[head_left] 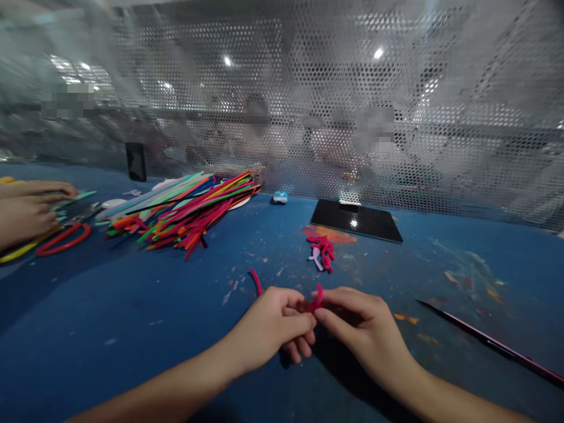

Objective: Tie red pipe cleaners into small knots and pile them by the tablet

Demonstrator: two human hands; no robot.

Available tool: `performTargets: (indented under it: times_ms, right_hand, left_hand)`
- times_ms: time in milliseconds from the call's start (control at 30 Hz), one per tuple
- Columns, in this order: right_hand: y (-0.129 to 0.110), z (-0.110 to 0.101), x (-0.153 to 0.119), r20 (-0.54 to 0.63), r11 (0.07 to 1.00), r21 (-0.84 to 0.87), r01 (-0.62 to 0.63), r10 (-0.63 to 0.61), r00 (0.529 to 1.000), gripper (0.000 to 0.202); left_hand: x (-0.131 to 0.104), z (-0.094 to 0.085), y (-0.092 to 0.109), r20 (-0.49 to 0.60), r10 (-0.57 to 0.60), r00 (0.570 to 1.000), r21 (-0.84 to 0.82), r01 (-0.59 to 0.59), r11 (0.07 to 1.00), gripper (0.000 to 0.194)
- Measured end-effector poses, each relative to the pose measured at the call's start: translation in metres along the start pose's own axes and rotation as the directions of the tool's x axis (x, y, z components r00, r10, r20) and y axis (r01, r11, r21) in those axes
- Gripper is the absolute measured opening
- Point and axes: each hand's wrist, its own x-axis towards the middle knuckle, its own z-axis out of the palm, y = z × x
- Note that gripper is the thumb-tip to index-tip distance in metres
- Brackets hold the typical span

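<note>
A short pink pipe cleaner (316,299) is pinched between my two hands, its upper end curved upward. My left hand (275,323) is closed on it from the left, with the thumb and fingers pressed together. From the right, the thumb and index finger of my right hand (363,323) touch the same piece. Another pink strip (255,282) sticks out behind my left hand; its lower end is hidden. Beyond my hands lies a small heap of twisted pink pieces (325,249) with a pale lilac piece (316,258) beside it.
A pile of coloured pipe cleaners (189,211) lies back left. Another person's hands (30,208) are at far left near red-handled scissors (66,238). A black tablet (356,220) lies at the back, a dark thin stick (489,341) at right. Perforated metal (299,106) borders the blue table (132,311).
</note>
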Motion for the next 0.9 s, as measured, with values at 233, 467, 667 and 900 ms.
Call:
performTargets:
  times_ms: [233, 467, 667, 900]
  right_hand:
    - [-0.0033, -0.0031, -0.0022, -0.015, 0.972, -0.131, 0.196, -0.199, 0.980, 0.014]
    - [-0.0002, -0.0021, -0.0071, -0.108, 0.967, -0.176, 0.185, -0.206, 0.973, 0.023]
    - [0.0003, -0.0063, -0.0041, -0.015, 0.941, -0.122, 0.315, -0.319, 0.948, 0.023]
    - [0.0009, -0.0064, -0.0004, -0.048, 0.963, -0.078, 0.256, -0.260, 0.964, 0.027]
  left_hand:
    - [-0.0021, 0.0009, 0.0058, 0.053, -0.027, 0.998, -0.056, 0.030, 0.998, 0.003]
    - [-0.0037, 0.0027, 0.0088, 0.038, -0.053, 0.998, -0.112, 0.057, 0.992, 0.011]
    - [-0.0041, 0.0023, 0.0087, 0.063, -0.088, 0.994, -0.176, 0.098, 0.980, 0.014]
    - [-0.0017, -0.0011, 0.0008, 0.090, -0.037, 0.995, -0.331, 0.065, 0.941, 0.012]
